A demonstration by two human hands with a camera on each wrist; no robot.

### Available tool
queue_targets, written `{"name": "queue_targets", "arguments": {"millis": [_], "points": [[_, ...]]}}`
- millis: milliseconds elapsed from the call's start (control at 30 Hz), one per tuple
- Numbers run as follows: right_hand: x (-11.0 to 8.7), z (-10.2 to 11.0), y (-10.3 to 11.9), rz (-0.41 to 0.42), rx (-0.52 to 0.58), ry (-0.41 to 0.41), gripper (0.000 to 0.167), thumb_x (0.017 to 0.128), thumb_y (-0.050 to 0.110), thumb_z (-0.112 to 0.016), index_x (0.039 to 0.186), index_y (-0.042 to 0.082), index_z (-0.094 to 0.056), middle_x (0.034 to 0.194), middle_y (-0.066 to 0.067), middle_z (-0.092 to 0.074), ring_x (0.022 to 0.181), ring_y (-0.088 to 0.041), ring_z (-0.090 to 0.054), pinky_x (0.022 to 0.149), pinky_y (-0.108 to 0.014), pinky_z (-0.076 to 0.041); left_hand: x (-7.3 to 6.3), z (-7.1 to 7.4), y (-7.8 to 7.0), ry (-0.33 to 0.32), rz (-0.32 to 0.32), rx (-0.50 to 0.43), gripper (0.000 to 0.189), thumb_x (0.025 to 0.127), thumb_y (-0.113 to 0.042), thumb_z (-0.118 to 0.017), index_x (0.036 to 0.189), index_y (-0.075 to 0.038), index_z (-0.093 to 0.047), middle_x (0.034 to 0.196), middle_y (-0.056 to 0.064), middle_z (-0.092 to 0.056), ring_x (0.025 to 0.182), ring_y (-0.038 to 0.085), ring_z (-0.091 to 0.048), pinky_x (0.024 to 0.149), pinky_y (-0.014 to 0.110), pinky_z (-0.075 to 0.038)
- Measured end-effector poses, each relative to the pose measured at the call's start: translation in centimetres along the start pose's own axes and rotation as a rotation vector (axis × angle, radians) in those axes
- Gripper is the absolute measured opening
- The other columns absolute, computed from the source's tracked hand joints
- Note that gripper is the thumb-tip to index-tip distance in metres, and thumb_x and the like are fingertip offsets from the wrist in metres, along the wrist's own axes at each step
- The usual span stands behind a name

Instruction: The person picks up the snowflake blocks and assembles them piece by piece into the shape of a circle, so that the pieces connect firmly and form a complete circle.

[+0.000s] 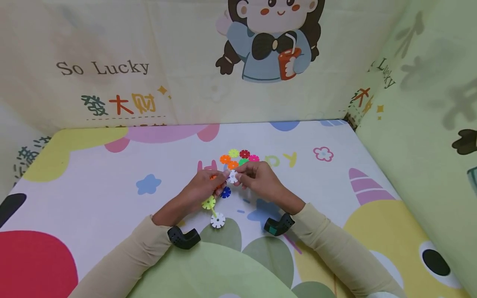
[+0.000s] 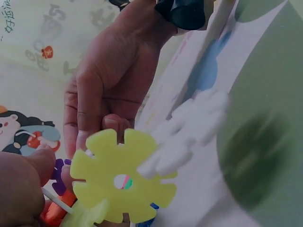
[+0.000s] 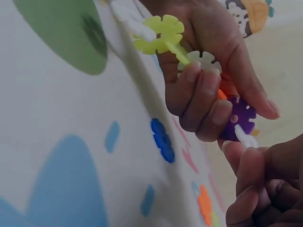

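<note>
My left hand (image 1: 197, 188) grips a chain of slotted plastic flower discs. A purple disc (image 3: 244, 113) shows at its front end, with orange and pale discs partly hidden by the fingers. From the other end hang a yellow disc (image 1: 208, 202) and a white disc (image 1: 218, 220), blurred in the left wrist view. My right hand (image 1: 262, 180) pinches another white disc (image 1: 232, 176) between thumb and fingers. In the right wrist view this disc's edge meets the purple disc. Both hands are close together, and a blue disc (image 1: 225, 192) lies below them on the table.
Beyond my hands, loose discs lie grouped: yellow (image 1: 233, 153), dark red (image 1: 244, 154), pink (image 1: 254, 158), green (image 1: 243, 162) and orange (image 1: 225, 159). A printed cloth covers the table (image 1: 112, 186), and printed cloth walls (image 1: 186, 82) stand behind and to the sides.
</note>
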State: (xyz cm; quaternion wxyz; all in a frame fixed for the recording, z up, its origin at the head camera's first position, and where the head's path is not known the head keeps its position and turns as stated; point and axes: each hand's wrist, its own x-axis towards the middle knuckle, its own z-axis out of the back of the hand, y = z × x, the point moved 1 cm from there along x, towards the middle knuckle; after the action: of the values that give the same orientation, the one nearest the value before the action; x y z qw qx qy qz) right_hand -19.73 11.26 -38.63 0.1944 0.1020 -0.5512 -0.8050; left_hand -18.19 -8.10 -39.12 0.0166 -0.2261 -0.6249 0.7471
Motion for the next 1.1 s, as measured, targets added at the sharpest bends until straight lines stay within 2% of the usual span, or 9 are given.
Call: {"name": "queue_targets", "arguments": {"millis": [133, 267, 400, 500, 600, 700, 833, 1100], "points": [[0.0, 0.4, 0.5, -0.012, -0.057, -0.008, 0.014, 0.093, 0.006, -0.065, 0.103, -0.001, -0.071, 0.076, -0.004, -0.070, 0.063, -0.024, -0.064, 0.051, -0.026, -0.046, 0.0, 0.0, -0.3, 0.008, -0.026, 0.057, 0.044, 0.098, -0.037, -0.057, 0.085, 0.005, -0.058, 0.065, 0.006, -0.047, 0.059, 0.018, -0.046, 0.054, 0.024, -0.037], [0.2, 0.8, 0.8, -0.027, -0.095, 0.024, 0.016, 0.093, 0.009, -0.066, 0.106, 0.001, -0.071, 0.078, -0.007, -0.071, 0.064, -0.026, -0.065, 0.050, -0.026, -0.044, 0.1, 0.1, -0.5, -0.010, 0.014, 0.084, 0.041, 0.097, -0.038, -0.060, 0.089, 0.002, -0.060, 0.065, 0.007, -0.049, 0.058, 0.019, -0.047, 0.056, 0.026, -0.040], [0.4, 1.5, 0.7, -0.041, -0.100, 0.023, 0.019, 0.094, 0.009, -0.064, 0.110, 0.000, -0.071, 0.082, -0.011, -0.072, 0.067, -0.027, -0.066, 0.056, -0.031, -0.050, 0.0, 0.1, -0.6, -0.021, 0.071, -0.033, 0.034, 0.098, -0.030, -0.060, 0.100, 0.004, -0.059, 0.071, 0.007, -0.052, 0.056, 0.017, -0.047, 0.054, 0.023, -0.042], [0.7, 2.5, 0.2, -0.071, -0.112, -0.040, 0.019, 0.094, 0.010, -0.064, 0.109, 0.000, -0.071, 0.085, -0.012, -0.072, 0.072, -0.028, -0.066, 0.063, -0.034, -0.052, -0.2, 0.1, -0.6, -0.024, 0.086, -0.144, 0.029, 0.099, -0.023, -0.055, 0.109, 0.004, -0.055, 0.075, 0.007, -0.052, 0.055, 0.016, -0.046, 0.051, 0.021, -0.043], [0.9, 3.8, -0.4, -0.094, -0.156, -0.110, 0.019, 0.094, 0.012, -0.065, 0.108, 0.001, -0.072, 0.086, -0.012, -0.071, 0.076, -0.028, -0.064, 0.066, -0.033, -0.051, -0.3, 0.2, -0.7, -0.008, 0.081, -0.210, 0.025, 0.101, -0.019, -0.050, 0.111, 0.004, -0.052, 0.074, 0.006, -0.048, 0.055, 0.014, -0.044, 0.049, 0.019, -0.041], [1.2, 4.7, -1.2, -0.097, -0.227, -0.161, 0.018, 0.093, 0.013, -0.066, 0.107, 0.004, -0.074, 0.088, -0.008, -0.071, 0.079, -0.025, -0.061, 0.064, -0.029, -0.046, -0.3, 0.2, -0.7, 0.013, 0.068, -0.240, 0.026, 0.102, -0.021, -0.051, 0.110, 0.003, -0.051, 0.070, 0.004, -0.043, 0.054, 0.013, -0.041, 0.046, 0.019, -0.038], [1.5, 5.5, -2.1, -0.088, -0.271, -0.197, 0.018, 0.092, 0.012, -0.067, 0.107, 0.005, -0.074, 0.094, -0.005, -0.071, 0.084, -0.022, -0.060, 0.065, -0.029, -0.047, -0.3, 0.2, -0.7, 0.022, 0.048, -0.241, 0.032, 0.102, -0.029, -0.053, 0.110, 0.002, -0.053, 0.069, 0.004, -0.042, 0.054, 0.013, -0.041, 0.046, 0.019, -0.037], [2.3, 5.9, -3.6, -0.129, -0.294, -0.203, 0.023, 0.091, 0.009, -0.066, 0.112, 0.005, -0.072, 0.113, -0.010, -0.066, 0.090, -0.026, -0.061, 0.067, -0.031, -0.051, -0.1, 0.2, -0.5, -0.005, 0.073, -0.241, 0.035, 0.103, -0.028, -0.049, 0.118, 0.004, -0.055, 0.081, 0.008, -0.053, 0.061, 0.014, -0.047, 0.052, 0.019, -0.042]]}}
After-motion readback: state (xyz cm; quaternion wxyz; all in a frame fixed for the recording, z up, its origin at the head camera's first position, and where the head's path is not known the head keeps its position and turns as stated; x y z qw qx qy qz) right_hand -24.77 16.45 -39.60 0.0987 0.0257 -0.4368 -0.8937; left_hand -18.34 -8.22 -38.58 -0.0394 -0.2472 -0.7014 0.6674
